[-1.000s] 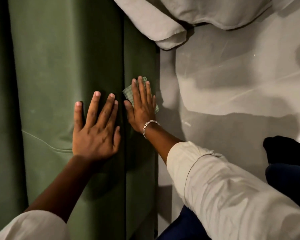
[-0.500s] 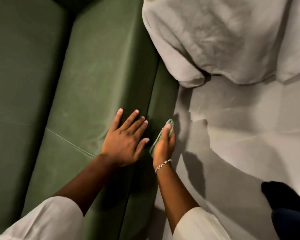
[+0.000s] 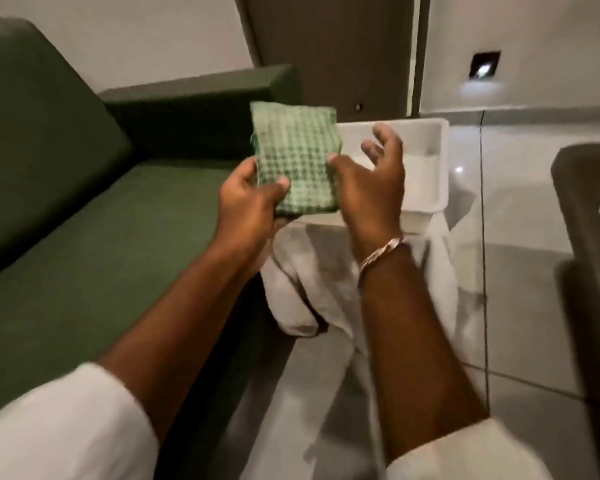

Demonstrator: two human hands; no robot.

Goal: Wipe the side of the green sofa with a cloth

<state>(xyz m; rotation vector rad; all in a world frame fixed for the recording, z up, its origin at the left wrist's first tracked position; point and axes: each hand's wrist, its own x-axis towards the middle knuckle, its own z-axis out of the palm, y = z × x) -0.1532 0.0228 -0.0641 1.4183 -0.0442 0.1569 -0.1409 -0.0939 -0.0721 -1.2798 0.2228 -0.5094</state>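
A folded green checked cloth is held up in front of me, above the sofa's right end. My left hand grips its lower left corner, thumb on the front. My right hand touches the cloth's right edge with its thumb, the other fingers spread apart behind it. A bracelet sits on my right wrist. The green sofa fills the left of the view, with its seat, back cushion and far armrest showing.
A white plastic tub stands on a cloth-draped surface right of the sofa. A white sheet hangs down below it. Glossy tiled floor lies to the right, with a dark furniture edge at the far right.
Both hands have left the sofa's side and risen in front of me. The cloth has passed from under my right hand to a two-handed hold. The view has swung up.
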